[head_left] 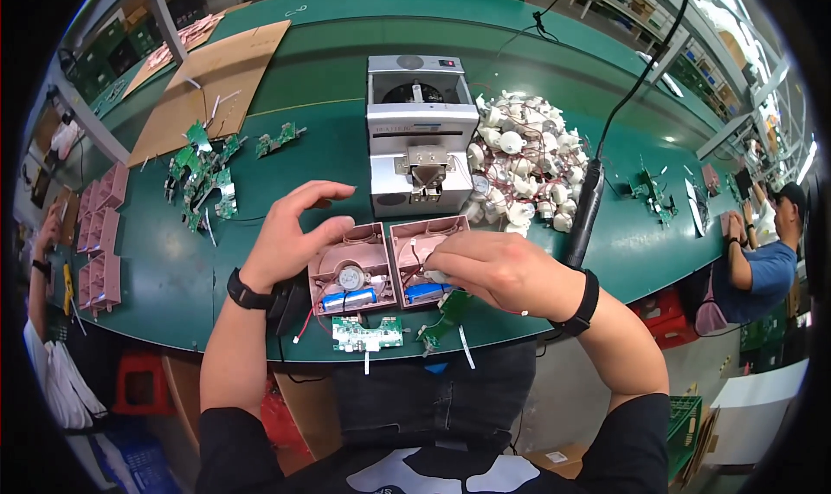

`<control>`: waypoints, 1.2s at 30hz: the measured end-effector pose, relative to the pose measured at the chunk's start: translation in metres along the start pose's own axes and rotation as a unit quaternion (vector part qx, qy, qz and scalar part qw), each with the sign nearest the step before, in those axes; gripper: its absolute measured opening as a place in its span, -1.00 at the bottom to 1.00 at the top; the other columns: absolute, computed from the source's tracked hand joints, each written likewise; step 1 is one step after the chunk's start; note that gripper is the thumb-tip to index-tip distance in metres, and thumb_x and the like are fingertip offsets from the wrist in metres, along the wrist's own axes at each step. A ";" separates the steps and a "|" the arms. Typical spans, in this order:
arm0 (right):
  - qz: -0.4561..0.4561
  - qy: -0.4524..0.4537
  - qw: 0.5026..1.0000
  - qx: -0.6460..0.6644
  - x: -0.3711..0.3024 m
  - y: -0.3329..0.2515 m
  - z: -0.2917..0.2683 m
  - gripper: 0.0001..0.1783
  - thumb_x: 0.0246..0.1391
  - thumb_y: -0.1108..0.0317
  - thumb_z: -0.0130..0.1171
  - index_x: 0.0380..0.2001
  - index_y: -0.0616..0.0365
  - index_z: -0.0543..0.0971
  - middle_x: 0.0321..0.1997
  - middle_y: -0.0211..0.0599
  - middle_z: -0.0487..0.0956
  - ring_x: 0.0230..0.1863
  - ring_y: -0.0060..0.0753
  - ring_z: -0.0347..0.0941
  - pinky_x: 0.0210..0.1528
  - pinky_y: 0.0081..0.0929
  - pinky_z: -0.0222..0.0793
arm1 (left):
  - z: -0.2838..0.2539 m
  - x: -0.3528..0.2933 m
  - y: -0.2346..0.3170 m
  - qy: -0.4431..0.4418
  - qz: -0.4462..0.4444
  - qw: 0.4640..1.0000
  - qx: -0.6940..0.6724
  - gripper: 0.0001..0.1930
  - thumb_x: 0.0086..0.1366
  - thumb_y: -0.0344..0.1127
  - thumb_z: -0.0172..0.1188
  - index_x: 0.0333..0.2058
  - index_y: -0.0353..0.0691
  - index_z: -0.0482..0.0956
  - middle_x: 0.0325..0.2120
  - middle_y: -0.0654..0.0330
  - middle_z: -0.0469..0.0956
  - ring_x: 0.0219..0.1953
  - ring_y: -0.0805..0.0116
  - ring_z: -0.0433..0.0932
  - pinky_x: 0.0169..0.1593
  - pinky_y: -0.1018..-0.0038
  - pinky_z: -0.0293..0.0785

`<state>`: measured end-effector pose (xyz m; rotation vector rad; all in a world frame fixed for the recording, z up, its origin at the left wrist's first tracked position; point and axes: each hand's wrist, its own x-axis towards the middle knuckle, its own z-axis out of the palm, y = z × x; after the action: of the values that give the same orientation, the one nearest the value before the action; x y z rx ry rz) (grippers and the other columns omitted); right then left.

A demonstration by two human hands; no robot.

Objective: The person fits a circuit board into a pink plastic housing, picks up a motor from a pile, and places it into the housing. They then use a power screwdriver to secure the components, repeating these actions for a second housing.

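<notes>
Two pink plastic housings lie side by side in front of me. The left housing [374, 237] holds a round silvery-white motor-like part [351, 277] and a blue cylindrical battery [348, 299]. My left hand [299, 230] is open at its upper left corner, thumb by the rim, fingers apart. Over the right housing [405, 238] my right hand [498, 269] is closed, fingertips pinched down inside; what they grip is mostly hidden, with something whitish there. Another blue battery [426, 293] sits in that housing. Green circuit boards, one flat [368, 333] and one tilted [443, 322], lie at the front edge.
A grey-white machine [421, 130] stands behind the housings, beside a heap of white wired parts [528, 161]. A black-handled tool [586, 213] hangs on a cord. Circuit boards [201, 169], cardboard [212, 83] and pink housings [102, 226] lie left. A co-worker [766, 251] sits right.
</notes>
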<state>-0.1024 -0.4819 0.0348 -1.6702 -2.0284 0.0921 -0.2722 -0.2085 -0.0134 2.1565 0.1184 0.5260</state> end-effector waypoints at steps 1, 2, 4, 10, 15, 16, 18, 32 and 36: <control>-0.015 -0.005 1.000 -0.004 0.002 0.002 0.001 -0.64 0.03 0.51 0.34 -0.06 0.26 0.58 -0.12 -0.11 0.64 -0.10 0.01 0.62 -0.06 -0.20 0.59 | -0.003 0.000 -0.005 -0.002 -0.032 0.999 -0.028 -0.57 0.24 -0.31 0.40 0.07 -0.27 0.61 -0.04 0.14 0.66 0.02 0.27 0.62 0.15 0.39 0.49; -0.029 -0.014 0.999 -0.008 0.002 0.005 0.001 -0.64 0.02 0.51 0.34 -0.06 0.25 0.58 -0.11 -0.12 0.64 -0.09 -0.01 0.62 -0.05 -0.20 0.59 | -0.003 0.000 -0.008 0.004 -0.037 0.999 -0.033 -0.57 0.24 -0.31 0.40 0.07 -0.27 0.61 -0.04 0.14 0.66 0.02 0.27 0.62 0.15 0.39 0.49; -0.047 -0.032 0.998 -0.009 0.003 0.009 0.003 -0.63 0.00 0.50 0.34 -0.06 0.24 0.59 -0.10 -0.13 0.64 -0.08 -0.02 0.62 -0.05 -0.21 0.59 | -0.003 0.002 -0.017 -0.016 -0.092 0.991 -0.099 -0.62 0.35 -0.33 0.29 0.10 -0.30 0.57 -0.03 0.13 0.64 0.05 0.34 0.59 0.19 0.41 0.47; -0.082 -0.033 0.993 -0.080 0.007 0.013 0.008 -0.61 -0.07 0.48 0.31 -0.09 0.23 0.60 -0.06 -0.20 0.61 -0.01 -0.12 0.59 -0.01 -0.22 0.57 | -0.003 0.005 -0.033 -0.038 -0.164 0.968 -0.183 -0.65 0.49 -0.28 0.15 0.14 -0.32 0.54 -0.07 0.15 0.65 0.03 0.42 0.59 0.15 0.46 0.47; -0.052 -0.062 0.987 -0.140 0.006 0.001 -0.013 -0.61 -0.06 0.49 0.26 -0.07 0.23 0.60 -0.03 -0.27 0.59 -0.01 -0.18 0.56 -0.03 -0.28 0.53 | -0.009 0.005 -0.035 -0.048 -0.170 0.966 -0.189 -0.64 0.52 -0.22 0.10 0.14 -0.32 0.54 -0.11 0.19 0.66 -0.03 0.46 0.59 0.07 0.50 0.48; -0.056 -0.067 0.987 -0.138 0.007 0.001 -0.010 -0.61 -0.06 0.49 0.26 -0.07 0.23 0.60 -0.03 -0.27 0.59 -0.01 -0.18 0.56 -0.03 -0.28 0.53 | -0.011 0.004 -0.036 -0.053 -0.169 0.966 -0.186 -0.64 0.52 -0.21 0.10 0.14 -0.32 0.54 -0.12 0.19 0.66 -0.05 0.46 0.59 0.05 0.51 0.48; -0.057 -0.096 0.981 -0.158 0.007 0.000 -0.001 -0.57 -0.11 0.49 0.29 -0.06 0.21 0.60 -0.03 -0.29 0.59 -0.03 -0.19 0.56 -0.06 -0.30 0.52 | -0.010 0.005 -0.037 -0.063 -0.164 0.967 -0.186 -0.64 0.52 -0.21 0.10 0.14 -0.31 0.54 -0.12 0.20 0.66 -0.06 0.47 0.58 0.04 0.52 0.48; 0.450 0.352 0.801 -0.180 -0.112 0.043 -0.030 -0.61 0.23 0.26 0.31 0.03 0.26 0.56 -0.26 -0.12 0.64 -0.29 -0.21 0.58 -0.22 -0.45 0.48 | -0.009 0.004 -0.034 -0.069 -0.161 0.966 -0.190 -0.63 0.50 -0.20 0.14 0.13 -0.31 0.54 -0.13 0.20 0.65 -0.05 0.47 0.58 0.06 0.50 0.49; 0.640 0.166 0.725 -0.194 -0.140 0.076 -0.028 -0.50 0.22 0.12 0.35 0.05 0.28 0.55 -0.27 -0.16 0.66 -0.30 -0.31 0.59 -0.21 -0.52 0.46 | -0.007 0.005 -0.041 -0.078 -0.161 0.965 -0.192 -0.63 0.47 -0.23 0.18 0.13 -0.33 0.54 -0.10 0.16 0.66 -0.03 0.45 0.60 0.10 0.49 0.51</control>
<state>-0.0062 -0.6021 -0.0152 -2.7821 -0.3201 -0.1708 -0.2657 -0.1775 -0.0406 1.7448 0.2541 0.1704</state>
